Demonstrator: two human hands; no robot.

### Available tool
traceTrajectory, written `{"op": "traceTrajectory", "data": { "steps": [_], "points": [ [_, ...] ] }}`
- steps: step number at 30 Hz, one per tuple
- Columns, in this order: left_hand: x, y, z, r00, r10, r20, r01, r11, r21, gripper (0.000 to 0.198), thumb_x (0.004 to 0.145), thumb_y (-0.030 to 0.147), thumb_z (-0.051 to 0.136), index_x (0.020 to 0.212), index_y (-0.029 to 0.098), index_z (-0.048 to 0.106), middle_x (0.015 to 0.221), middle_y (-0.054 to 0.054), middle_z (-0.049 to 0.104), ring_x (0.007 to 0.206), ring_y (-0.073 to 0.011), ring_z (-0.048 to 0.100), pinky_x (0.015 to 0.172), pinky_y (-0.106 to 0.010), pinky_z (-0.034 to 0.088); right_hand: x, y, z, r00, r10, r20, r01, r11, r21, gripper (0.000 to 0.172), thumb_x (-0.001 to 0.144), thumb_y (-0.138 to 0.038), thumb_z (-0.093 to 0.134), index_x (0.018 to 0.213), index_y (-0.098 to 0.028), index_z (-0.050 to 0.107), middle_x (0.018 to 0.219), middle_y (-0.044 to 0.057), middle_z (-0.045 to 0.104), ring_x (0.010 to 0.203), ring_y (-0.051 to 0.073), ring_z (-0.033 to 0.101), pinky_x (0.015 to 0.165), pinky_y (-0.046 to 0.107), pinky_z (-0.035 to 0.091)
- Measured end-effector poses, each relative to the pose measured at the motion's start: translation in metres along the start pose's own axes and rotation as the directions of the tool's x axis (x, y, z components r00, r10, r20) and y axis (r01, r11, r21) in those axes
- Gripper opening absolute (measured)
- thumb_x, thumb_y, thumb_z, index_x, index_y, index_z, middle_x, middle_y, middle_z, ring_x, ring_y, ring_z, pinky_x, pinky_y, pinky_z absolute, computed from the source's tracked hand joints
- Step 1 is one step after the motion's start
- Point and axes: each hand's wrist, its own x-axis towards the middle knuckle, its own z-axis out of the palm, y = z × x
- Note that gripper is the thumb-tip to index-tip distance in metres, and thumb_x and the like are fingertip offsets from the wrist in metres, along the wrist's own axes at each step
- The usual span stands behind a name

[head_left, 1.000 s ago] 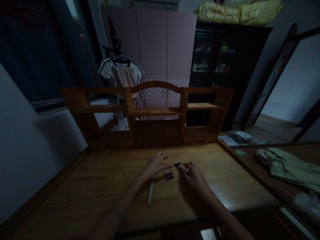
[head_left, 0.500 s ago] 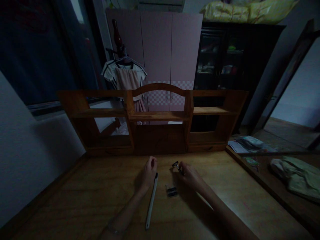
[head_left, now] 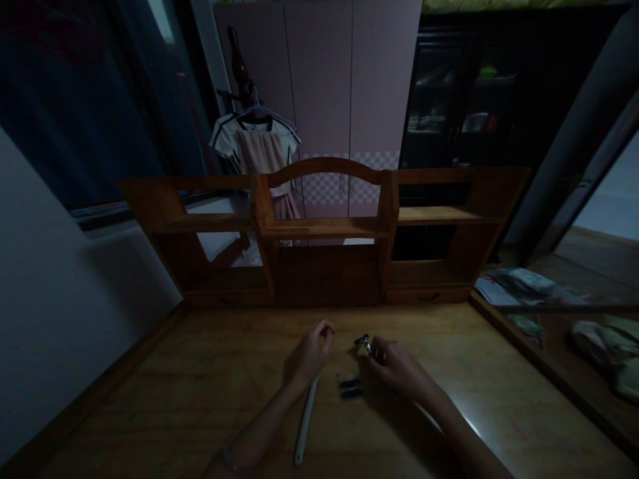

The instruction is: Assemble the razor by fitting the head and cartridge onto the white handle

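Observation:
A razor (head_left: 364, 342) with a shiny metal head is gripped by its handle in my right hand (head_left: 397, 364), head pointing up and left, above the table. My left hand (head_left: 312, 351) is closed, fingers curled in and thumb against them, left of the razor head; whatever it may hold is hidden. Under the left wrist a long slim white handle (head_left: 305, 426) with a hole at its near end lies on the wood, its far end covered by the hand. Between my hands lies a small clear pack with two dark pieces (head_left: 350, 388).
The wooden tabletop (head_left: 210, 386) meets a wooden shelf unit (head_left: 324, 229) at its back. Beyond are a pink wardrobe (head_left: 324, 80), hanging clothes (head_left: 259, 146) and a dark cabinet (head_left: 449, 100). A ledge on the right holds cloth (head_left: 599, 346) and papers (head_left: 494, 289).
My left hand has shifted right, closer to the razor, and covers the dark end of the white handle. The razor remains in my right hand; the view has tilted down slightly.

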Motion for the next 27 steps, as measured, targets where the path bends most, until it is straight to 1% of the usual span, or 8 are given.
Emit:
{"op": "traceTrajectory", "data": {
  "steps": [6, 11, 15, 17, 21, 23, 25, 27],
  "points": [
    [0.0, 0.001, -0.002, 1.0, -0.012, -0.014, 0.012, 1.0, -0.001, 0.017, 0.088, 0.031, 0.045, 0.086, 0.02, 0.059, 0.083, -0.002, 0.063, 0.081, -0.0161, 0.059, 0.076, -0.026, 0.043, 0.0, 0.008, 0.006, 0.998, 0.058, 0.006, -0.058, 0.998, -0.027, 0.024, 0.088, -0.037, 0.049, 0.08, -0.018, 0.059, 0.067, 0.005, 0.064, 0.057, 0.015, 0.056, 0.05, 0.024, 0.031],
    [0.001, -0.004, -0.001, 0.996, -0.086, -0.019, 0.086, 0.996, 0.013, 0.02, 0.088, 0.036, 0.046, 0.091, 0.021, 0.059, 0.085, -0.002, 0.065, 0.08, -0.0155, 0.06, 0.072, -0.025, 0.044, 0.002, 0.01, 0.004, 0.997, 0.055, -0.048, -0.06, 0.994, -0.091, 0.03, 0.09, -0.042, 0.045, 0.079, -0.018, 0.059, 0.069, 0.005, 0.063, 0.061, 0.016, 0.057, 0.054, 0.025, 0.033],
    [0.001, -0.011, 0.002, 0.992, -0.122, -0.023, 0.122, 0.992, 0.014, 0.021, 0.088, 0.038, 0.047, 0.092, 0.022, 0.059, 0.085, -0.002, 0.065, 0.077, -0.0151, 0.061, 0.069, -0.025, 0.044, 0.001, 0.011, 0.006, 0.998, -0.011, -0.056, 0.001, 0.985, -0.172, 0.019, 0.086, -0.036, 0.051, 0.081, -0.019, 0.058, 0.081, 0.006, 0.064, 0.068, 0.016, 0.056, 0.058, 0.024, 0.033],
    [0.001, -0.012, 0.003, 0.993, -0.118, -0.023, 0.119, 0.993, 0.011, 0.021, 0.088, 0.037, 0.047, 0.093, 0.021, 0.06, 0.084, -0.002, 0.064, 0.076, -0.015, 0.061, 0.068, -0.024, 0.044, 0.001, 0.012, 0.01, 0.998, -0.014, -0.055, 0.003, 0.983, -0.183, 0.016, 0.085, -0.032, 0.052, 0.08, -0.019, 0.058, 0.081, 0.006, 0.063, 0.067, 0.015, 0.055, 0.058, 0.024, 0.033],
    [0.0, -0.006, 0.001, 0.996, -0.086, -0.028, 0.086, 0.996, -0.004, 0.02, 0.088, 0.035, 0.048, 0.093, 0.021, 0.061, 0.087, -0.003, 0.065, 0.08, -0.0155, 0.061, 0.072, -0.025, 0.045, 0.001, 0.012, 0.014, 0.99, -0.001, -0.144, -0.02, 0.988, -0.15, 0.02, 0.087, -0.034, 0.049, 0.078, -0.018, 0.058, 0.077, 0.005, 0.061, 0.07, 0.017, 0.054, 0.059, 0.025, 0.034],
    [0.0, 0.0, -0.001, 0.996, -0.078, -0.037, 0.076, 0.996, -0.046, 0.021, 0.087, 0.037, 0.05, 0.092, 0.02, 0.062, 0.089, -0.004, 0.066, 0.083, -0.0164, 0.062, 0.076, -0.026, 0.046, 0.002, 0.01, 0.013, 0.981, -0.019, -0.192, 0.002, 0.996, -0.09, 0.021, 0.088, -0.035, 0.046, 0.082, -0.019, 0.059, 0.079, 0.005, 0.061, 0.074, 0.017, 0.055, 0.063, 0.025, 0.037],
    [0.001, 0.006, 0.0, 0.994, -0.105, -0.02, 0.101, 0.982, -0.16, 0.025, 0.086, 0.04, 0.052, 0.092, 0.019, 0.064, 0.09, -0.005, 0.067, 0.085, -0.0176, 0.062, 0.078, -0.027, 0.046, 0.004, 0.006, 0.011, 0.977, -0.039, -0.209, 0.038, 0.999, -0.011, 0.022, 0.09, -0.035, 0.044, 0.088, -0.019, 0.059, 0.083, 0.005, 0.062, 0.077, 0.018, 0.055, 0.068, 0.026, 0.039],
    [0.0, 0.011, 0.003, 0.985, -0.159, 0.066, 0.172, 0.924, -0.341, 0.032, 0.085, 0.045, 0.053, 0.092, 0.016, 0.065, 0.089, -0.007, 0.068, 0.084, -0.0186, 0.063, 0.077, -0.028, 0.048, 0.004, 0.002, 0.009, 0.976, -0.055, -0.209, 0.069, 0.996, 0.064, 0.023, 0.091, -0.035, 0.042, 0.093, -0.02, 0.058, 0.087, 0.005, 0.062, 0.08, 0.018, 0.056, 0.071, 0.027, 0.04]
  ]
}}
